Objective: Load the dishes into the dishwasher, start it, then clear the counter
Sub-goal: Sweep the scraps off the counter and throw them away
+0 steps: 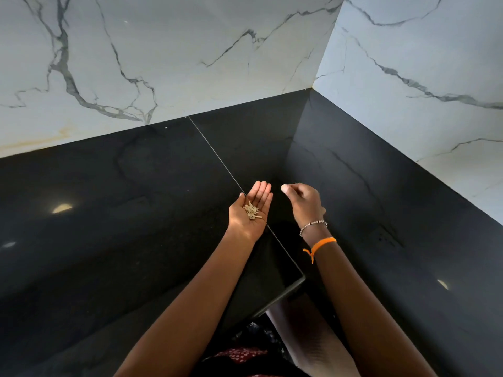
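Pale scraps (252,212), perhaps peelings, heaped on upturned palm

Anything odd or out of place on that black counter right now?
Little on the counter itself: a couple of tiny pale specks near the back wall. The debris is pale scraps heaped in the upturned left hand; the right hand hovers beside it, fingers curled.

light: dim, daylit | glare: counter (62,208) spots | edges: wide-angle bowing | focus: sharp
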